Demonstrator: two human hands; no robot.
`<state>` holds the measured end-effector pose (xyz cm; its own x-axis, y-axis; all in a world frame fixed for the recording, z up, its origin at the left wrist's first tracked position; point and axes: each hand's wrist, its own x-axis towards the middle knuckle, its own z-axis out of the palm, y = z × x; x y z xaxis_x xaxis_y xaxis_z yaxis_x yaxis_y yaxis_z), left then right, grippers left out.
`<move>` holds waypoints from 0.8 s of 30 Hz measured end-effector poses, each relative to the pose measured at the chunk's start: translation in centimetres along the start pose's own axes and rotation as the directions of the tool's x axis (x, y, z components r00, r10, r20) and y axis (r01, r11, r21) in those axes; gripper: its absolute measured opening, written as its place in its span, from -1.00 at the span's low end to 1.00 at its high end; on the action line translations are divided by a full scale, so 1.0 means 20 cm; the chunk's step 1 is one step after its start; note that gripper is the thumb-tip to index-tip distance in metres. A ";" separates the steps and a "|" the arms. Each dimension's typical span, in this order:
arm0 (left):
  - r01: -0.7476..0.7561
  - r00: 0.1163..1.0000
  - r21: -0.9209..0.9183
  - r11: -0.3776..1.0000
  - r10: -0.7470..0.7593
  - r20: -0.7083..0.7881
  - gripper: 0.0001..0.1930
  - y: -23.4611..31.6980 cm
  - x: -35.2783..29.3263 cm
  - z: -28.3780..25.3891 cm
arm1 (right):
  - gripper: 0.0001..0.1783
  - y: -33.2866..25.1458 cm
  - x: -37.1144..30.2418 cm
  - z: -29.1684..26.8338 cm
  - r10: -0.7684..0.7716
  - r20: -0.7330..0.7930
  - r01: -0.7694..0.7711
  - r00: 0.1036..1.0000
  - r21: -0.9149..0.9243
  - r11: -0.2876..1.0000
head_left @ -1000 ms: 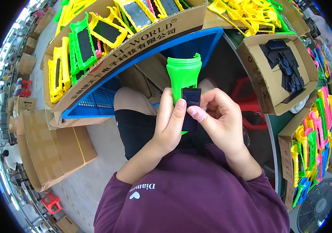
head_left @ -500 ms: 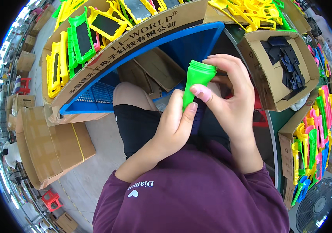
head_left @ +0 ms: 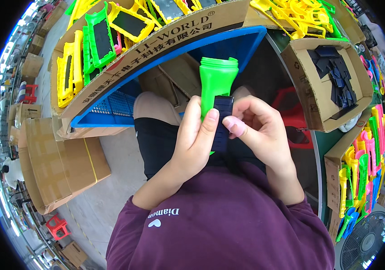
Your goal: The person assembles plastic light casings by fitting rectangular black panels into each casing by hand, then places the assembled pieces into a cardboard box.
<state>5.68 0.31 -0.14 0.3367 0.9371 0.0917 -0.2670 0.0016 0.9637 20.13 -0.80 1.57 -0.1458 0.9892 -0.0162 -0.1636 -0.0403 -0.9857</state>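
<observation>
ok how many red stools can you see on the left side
2: the nearer red stool is at lower left, and the farther red stool is higher up, toward the left edge. Others may be hidden in the clutter there.

Tube point(head_left: 217, 76): I see it in the left hand point(head_left: 189, 143), with the right hand point(head_left: 263, 135) just to its right
Panel point(head_left: 221, 121): against the tube, between the two thumbs
Crate point(head_left: 116, 109): beyond the hands, reaching out to my left
Frame box point(head_left: 167, 38): just behind the crate on my feed, frames point(head_left: 100, 38) in it
Plate box point(head_left: 307, 99): on the table point(head_left: 331, 139) to my right, plates point(head_left: 336, 81) inside
Parts box point(head_left: 333, 180): right too, nearer me, plastic pieces point(head_left: 362, 166) in it
Fan point(head_left: 366, 238): beside the parts box, lower right
Floor box point(head_left: 66, 162): on the floor point(head_left: 127, 157), left of the legs
</observation>
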 end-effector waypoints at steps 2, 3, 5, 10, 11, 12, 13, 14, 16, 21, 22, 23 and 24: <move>-0.014 0.999 0.002 1.000 0.014 -0.030 -0.81 0.00 0.02 0.01 | -0.88 0.01 0.02 0.01 -0.019 -0.030 0.019 0.999 0.007 1.000; -0.034 0.997 0.005 0.999 0.034 -0.063 -0.83 0.01 0.04 0.01 | -0.89 0.01 0.04 0.02 -0.041 -0.046 0.040 0.998 -0.022 0.999; -0.033 0.996 0.005 0.999 0.034 -0.088 -0.83 0.03 0.04 0.01 | -0.89 0.02 0.04 0.04 -0.042 -0.047 0.041 0.998 -0.006 0.999; -0.015 0.977 -0.131 0.991 -0.013 -0.211 -0.78 0.08 -0.06 -0.13 | -0.90 0.04 0.05 0.10 -0.100 -0.039 0.098 0.994 -0.052 0.994; -0.118 0.946 0.002 0.993 0.113 -0.303 -0.77 0.08 -0.09 -0.16 | -0.91 0.04 0.04 0.09 -0.085 -0.059 0.082 0.995 -0.045 0.996; -0.201 0.897 0.140 0.970 0.239 -0.372 -0.77 0.08 -0.11 -0.20 | -0.91 0.06 0.03 0.08 -0.069 -0.127 0.060 0.989 -0.080 0.995; -0.235 0.820 0.251 0.939 0.330 -0.468 -0.77 0.10 -0.12 -0.26 | -0.91 0.08 0.02 0.05 -0.092 -0.135 0.076 0.987 -0.121 0.990; -0.245 0.725 0.361 0.900 0.418 -0.548 -0.76 0.13 -0.15 -0.32 | -0.92 0.08 0.02 0.03 -0.084 -0.129 0.064 0.988 -0.149 0.987; -0.157 0.689 0.407 0.900 0.395 -0.607 -0.78 0.22 -0.26 -0.48 | -0.94 0.09 0.02 0.02 -0.038 -0.152 0.017 0.988 -0.135 0.991; -0.147 0.754 0.137 0.979 0.201 -0.625 -0.79 0.26 -0.34 -0.61 | -0.92 0.07 0.06 0.16 -0.027 -0.093 0.020 0.995 -0.078 0.997; -0.155 0.791 0.054 0.986 0.156 -0.592 -0.80 0.22 -0.33 -0.58 | -0.90 0.04 0.07 0.23 -0.065 -0.029 0.062 0.997 -0.083 0.995; -0.141 0.822 -0.043 0.989 0.093 -0.562 -0.80 0.19 -0.31 -0.52 | -0.90 0.01 0.07 0.32 -0.064 0.030 0.065 0.998 -0.053 0.996; -0.120 0.854 -0.140 0.983 0.031 -0.520 -0.80 0.17 -0.29 -0.47 | -0.89 0.00 0.09 0.39 -0.110 0.097 0.115 0.989 -0.052 0.992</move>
<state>-5.61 -1.85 0.21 -0.1902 0.9815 -0.0225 -0.4290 -0.0625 0.9012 12.29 -0.15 2.82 -0.2211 0.9692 0.1088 -0.1288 0.0815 -0.9883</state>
